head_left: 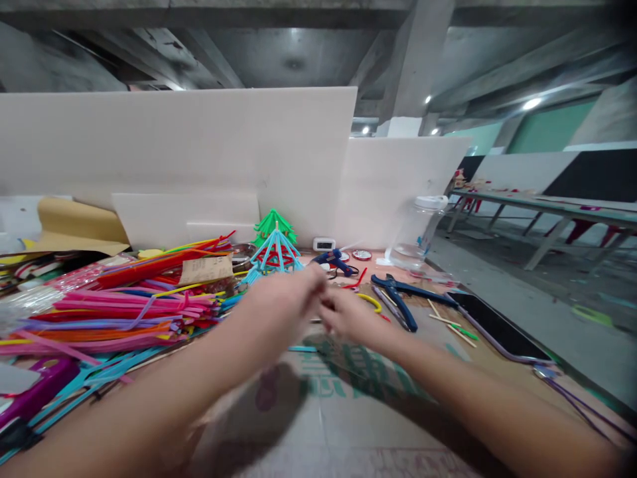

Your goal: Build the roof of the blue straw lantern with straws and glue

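Observation:
Both my hands meet over the middle of a cardboard-covered table (348,425). My left hand (286,299) and my right hand (348,315) are blurred by motion, fingertips close together; whether they pinch something small between them is unclear. Just beyond them stands a small cone-shaped frame of blue and red pipe cleaners (273,255), with a green one (275,226) behind it. A large heap of coloured pipe cleaners (124,299) lies to the left of my left hand.
Blue-handled pliers (398,295) and a dark phone (497,325) lie to the right, with thin wooden sticks (450,322) between them. A clear plastic jar (421,232) stands at the back right. White boards (199,146) wall the table's far side. Long tables (547,209) stand far right.

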